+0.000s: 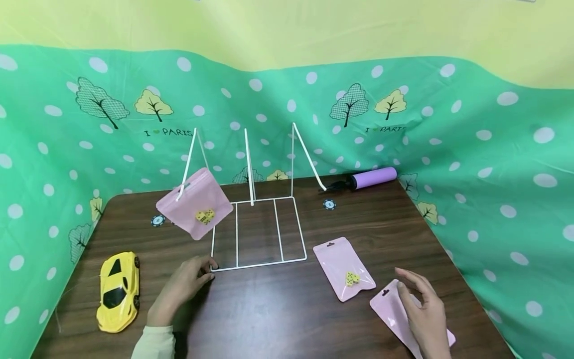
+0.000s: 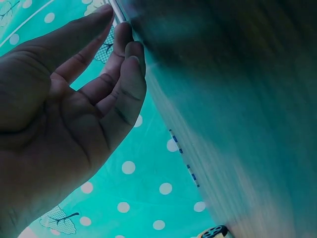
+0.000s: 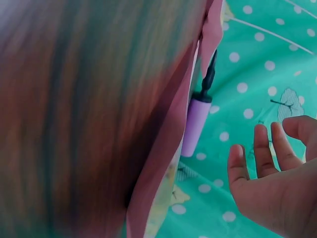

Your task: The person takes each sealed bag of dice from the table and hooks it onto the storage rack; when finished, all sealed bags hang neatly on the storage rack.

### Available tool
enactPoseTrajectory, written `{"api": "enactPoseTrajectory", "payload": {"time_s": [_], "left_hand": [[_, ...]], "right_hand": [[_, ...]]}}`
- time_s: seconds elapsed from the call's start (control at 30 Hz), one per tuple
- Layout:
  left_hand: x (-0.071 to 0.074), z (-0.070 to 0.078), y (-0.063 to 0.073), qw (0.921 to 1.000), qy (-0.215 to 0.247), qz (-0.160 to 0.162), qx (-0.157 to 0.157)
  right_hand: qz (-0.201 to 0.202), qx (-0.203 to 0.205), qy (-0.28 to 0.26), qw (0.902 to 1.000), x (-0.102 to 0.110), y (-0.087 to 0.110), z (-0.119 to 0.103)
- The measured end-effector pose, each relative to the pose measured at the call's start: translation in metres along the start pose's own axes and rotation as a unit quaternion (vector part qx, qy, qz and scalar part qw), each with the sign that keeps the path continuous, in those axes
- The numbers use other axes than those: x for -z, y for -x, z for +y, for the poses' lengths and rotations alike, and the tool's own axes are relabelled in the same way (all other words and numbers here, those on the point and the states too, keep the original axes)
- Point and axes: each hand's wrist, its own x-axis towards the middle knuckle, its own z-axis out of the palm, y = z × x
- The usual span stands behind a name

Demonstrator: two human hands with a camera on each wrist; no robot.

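Pinching the rack's [image 1: 257,265] near-left corner, L hand [image 1: 186,284] is prob. steadying it vs. tipping, b/c the hung bag [image 1: 194,205] is dangling off the left prong [image 1: 190,153] only. R hand [image 1: 423,310] is hovering over the near bag [image 1: 389,305], grip relaxed, holding nothing. Mid bag [image 1: 340,264], dice [image 1: 352,278] showing, is lying on the surface [image 1: 269,314] btwn rack & R hand, prob. for easy reach.

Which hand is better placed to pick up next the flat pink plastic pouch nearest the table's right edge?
Probably the right hand: it hovers above the pouch, holding nothing, while the left hand holds a corner of the white wire rack.
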Motion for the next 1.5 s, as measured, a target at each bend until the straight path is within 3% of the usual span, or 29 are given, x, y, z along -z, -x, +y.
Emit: {"api": "enactPoseTrajectory", "payload": {"time_s": [0.17, 0.37, 0.7, 1.27, 1.43, 1.5], "left_hand": [[0.001, 0.000, -0.002, 1.0000, -0.003, -0.004, -0.006], [0.002, -0.001, -0.006, 0.9999, 0.007, -0.015, 0.000], [0.002, -0.002, -0.011, 0.9991, 0.022, -0.029, 0.023], [0.003, -0.002, -0.006, 0.9996, 0.011, -0.025, 0.003], [0.004, -0.003, -0.006, 0.9996, 0.014, -0.025, 0.005], [0.004, -0.003, -0.006, 0.9995, 0.015, -0.026, 0.005]], "right_hand": [[0.008, -0.016, 0.010, 0.9998, 0.011, 0.003, 0.006], [0.018, -0.063, 0.042, 0.9970, 0.023, 0.006, 0.012], [-0.013, -0.036, 0.103, 0.9940, 0.054, 0.006, 0.035], [-0.041, -0.163, 0.178, 0.9697, 0.072, 0.003, 0.072], [-0.078, -0.226, 0.174, 0.9554, 0.079, -0.002, 0.081], [-0.094, -0.230, 0.178, 0.9520, 0.081, -0.003, 0.083]]}}
